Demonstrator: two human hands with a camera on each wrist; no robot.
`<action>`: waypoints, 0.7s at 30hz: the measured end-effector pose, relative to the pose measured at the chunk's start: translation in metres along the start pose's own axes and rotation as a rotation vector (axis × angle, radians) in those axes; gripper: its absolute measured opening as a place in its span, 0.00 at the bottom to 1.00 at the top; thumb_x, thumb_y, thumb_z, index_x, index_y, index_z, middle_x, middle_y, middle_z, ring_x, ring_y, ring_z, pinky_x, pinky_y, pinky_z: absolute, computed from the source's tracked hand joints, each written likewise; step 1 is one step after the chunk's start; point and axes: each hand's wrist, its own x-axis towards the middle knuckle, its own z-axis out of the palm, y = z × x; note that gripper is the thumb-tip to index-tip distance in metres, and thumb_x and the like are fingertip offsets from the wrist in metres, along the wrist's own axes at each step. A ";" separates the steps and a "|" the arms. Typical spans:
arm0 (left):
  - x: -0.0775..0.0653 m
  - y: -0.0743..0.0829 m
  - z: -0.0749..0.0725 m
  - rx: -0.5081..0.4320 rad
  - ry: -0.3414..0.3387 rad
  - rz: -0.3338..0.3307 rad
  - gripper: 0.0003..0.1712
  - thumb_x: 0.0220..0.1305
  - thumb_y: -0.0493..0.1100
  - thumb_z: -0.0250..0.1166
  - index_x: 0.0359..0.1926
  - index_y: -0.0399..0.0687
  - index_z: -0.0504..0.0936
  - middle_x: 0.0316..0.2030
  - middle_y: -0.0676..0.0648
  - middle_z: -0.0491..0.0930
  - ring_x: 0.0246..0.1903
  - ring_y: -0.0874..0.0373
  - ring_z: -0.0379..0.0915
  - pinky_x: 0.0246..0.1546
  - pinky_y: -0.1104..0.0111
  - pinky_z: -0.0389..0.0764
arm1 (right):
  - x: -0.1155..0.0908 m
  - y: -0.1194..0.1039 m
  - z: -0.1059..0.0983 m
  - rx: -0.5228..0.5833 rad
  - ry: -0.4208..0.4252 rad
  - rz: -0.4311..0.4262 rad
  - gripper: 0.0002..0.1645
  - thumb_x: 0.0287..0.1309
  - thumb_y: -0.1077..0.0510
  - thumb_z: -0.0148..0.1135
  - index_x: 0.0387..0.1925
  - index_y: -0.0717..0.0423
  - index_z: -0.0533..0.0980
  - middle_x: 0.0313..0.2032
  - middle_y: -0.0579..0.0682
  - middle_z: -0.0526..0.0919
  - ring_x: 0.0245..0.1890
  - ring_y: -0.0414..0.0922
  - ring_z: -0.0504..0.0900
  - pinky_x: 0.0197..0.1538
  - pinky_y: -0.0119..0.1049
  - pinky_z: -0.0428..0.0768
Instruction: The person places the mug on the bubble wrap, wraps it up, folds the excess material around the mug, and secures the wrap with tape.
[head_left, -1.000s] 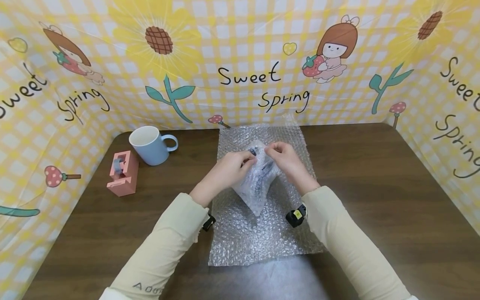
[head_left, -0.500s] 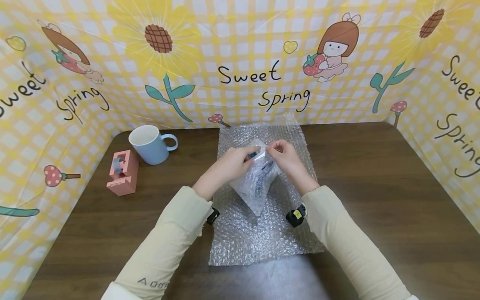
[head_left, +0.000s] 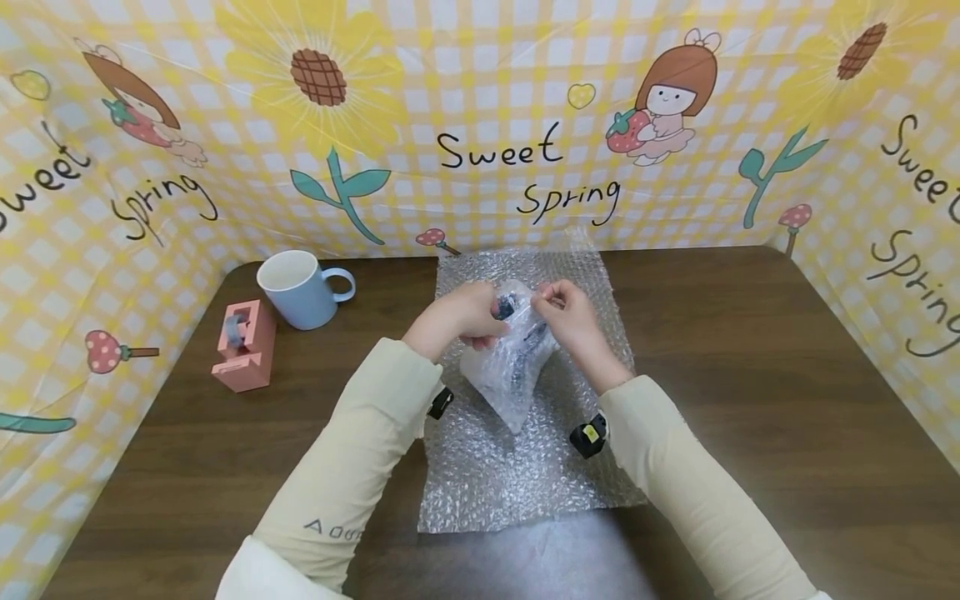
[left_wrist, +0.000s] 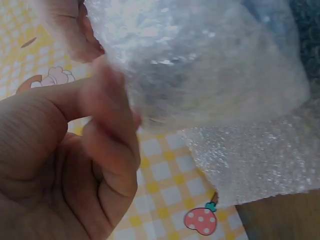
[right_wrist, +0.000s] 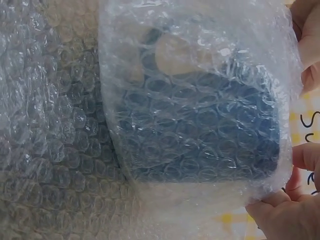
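Note:
A pouch of bubble wrap (head_left: 504,379) stands tilted on a flat bubble wrap sheet (head_left: 517,483), in the middle of the head view. Through its film the right wrist view shows a dark blue thing (right_wrist: 205,130) with a handle-like loop, blurred by the bubbles. My right hand (head_left: 576,321) pinches the pouch's upper right edge between thumb and fingers. At the upper left edge, my left hand (head_left: 463,313) has its fingers curled against the film. Those fingertips are blurred in the left wrist view, where the film meets them.
A light blue mug (head_left: 300,292) stands at the back left of the brown table (head_left: 750,392). Nearer the front left sits a pink tape dispenser (head_left: 247,350). Yellow checked cloth (head_left: 495,92) hangs along the back and both sides.
My left hand has moved and turned at the wrist, its forearm shifting right and forward along the pouch's left side. My right hand keeps its pinch in nearly the same spot.

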 end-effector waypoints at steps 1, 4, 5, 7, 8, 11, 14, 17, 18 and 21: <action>-0.001 -0.002 0.000 0.019 0.000 0.004 0.11 0.66 0.45 0.60 0.32 0.42 0.75 0.15 0.54 0.76 0.16 0.65 0.71 0.22 0.75 0.73 | 0.000 0.000 0.000 0.002 0.003 0.002 0.08 0.63 0.65 0.52 0.30 0.60 0.63 0.63 0.68 0.70 0.65 0.57 0.69 0.67 0.44 0.69; -0.004 -0.005 0.001 0.072 0.033 0.019 0.13 0.67 0.49 0.59 0.39 0.42 0.77 0.23 0.50 0.81 0.25 0.60 0.73 0.32 0.70 0.74 | 0.001 0.002 0.001 -0.001 0.020 0.008 0.08 0.63 0.65 0.53 0.31 0.59 0.64 0.62 0.67 0.71 0.64 0.56 0.71 0.66 0.43 0.71; -0.005 -0.006 0.002 0.085 0.051 0.027 0.14 0.67 0.50 0.59 0.41 0.42 0.77 0.28 0.48 0.82 0.29 0.58 0.75 0.36 0.68 0.75 | 0.001 0.002 0.001 -0.002 0.025 0.010 0.08 0.63 0.65 0.54 0.31 0.59 0.64 0.61 0.66 0.72 0.63 0.55 0.72 0.64 0.42 0.72; -0.004 -0.007 0.003 0.093 0.084 0.044 0.16 0.66 0.49 0.60 0.45 0.42 0.78 0.39 0.45 0.84 0.39 0.54 0.76 0.44 0.63 0.76 | 0.001 0.003 0.001 -0.010 0.035 0.014 0.08 0.63 0.65 0.54 0.31 0.59 0.64 0.60 0.65 0.73 0.60 0.53 0.74 0.61 0.39 0.73; -0.004 -0.006 0.004 0.084 0.099 0.059 0.16 0.65 0.47 0.61 0.48 0.41 0.78 0.43 0.43 0.83 0.43 0.52 0.76 0.48 0.62 0.76 | 0.001 0.004 0.001 -0.016 0.040 0.014 0.08 0.63 0.64 0.54 0.31 0.59 0.64 0.59 0.65 0.73 0.59 0.52 0.74 0.58 0.37 0.74; 0.000 -0.003 0.007 -0.030 0.123 0.104 0.20 0.60 0.37 0.60 0.54 0.36 0.77 0.44 0.41 0.82 0.39 0.54 0.76 0.42 0.66 0.77 | 0.001 0.005 0.001 -0.020 0.055 0.019 0.08 0.63 0.64 0.55 0.30 0.58 0.64 0.58 0.64 0.74 0.56 0.49 0.74 0.53 0.33 0.73; 0.006 -0.001 0.011 -0.212 0.111 0.114 0.10 0.54 0.30 0.54 0.37 0.36 0.79 0.24 0.46 0.78 0.21 0.61 0.67 0.25 0.73 0.70 | 0.001 0.005 0.002 -0.028 0.061 0.018 0.08 0.63 0.64 0.55 0.30 0.58 0.65 0.58 0.64 0.74 0.56 0.49 0.74 0.53 0.32 0.72; 0.011 0.000 0.017 -0.364 0.110 0.078 0.11 0.60 0.34 0.52 0.20 0.44 0.70 0.11 0.53 0.65 0.12 0.64 0.59 0.17 0.75 0.61 | 0.001 0.005 0.003 -0.038 0.056 0.024 0.07 0.64 0.63 0.54 0.32 0.59 0.65 0.58 0.64 0.73 0.56 0.49 0.73 0.52 0.33 0.72; 0.013 0.000 0.019 -0.395 0.123 0.063 0.16 0.63 0.37 0.54 0.18 0.47 0.67 0.10 0.54 0.65 0.11 0.65 0.60 0.16 0.76 0.61 | 0.001 0.005 0.003 -0.042 0.053 0.026 0.07 0.64 0.63 0.53 0.32 0.59 0.65 0.58 0.63 0.73 0.55 0.49 0.73 0.51 0.32 0.72; 0.017 0.001 0.026 -0.416 0.192 0.024 0.22 0.68 0.46 0.57 0.15 0.49 0.70 0.07 0.56 0.68 0.10 0.66 0.63 0.14 0.77 0.61 | -0.001 0.004 0.003 -0.048 0.051 0.036 0.06 0.65 0.62 0.53 0.34 0.59 0.64 0.58 0.62 0.72 0.54 0.48 0.73 0.47 0.30 0.71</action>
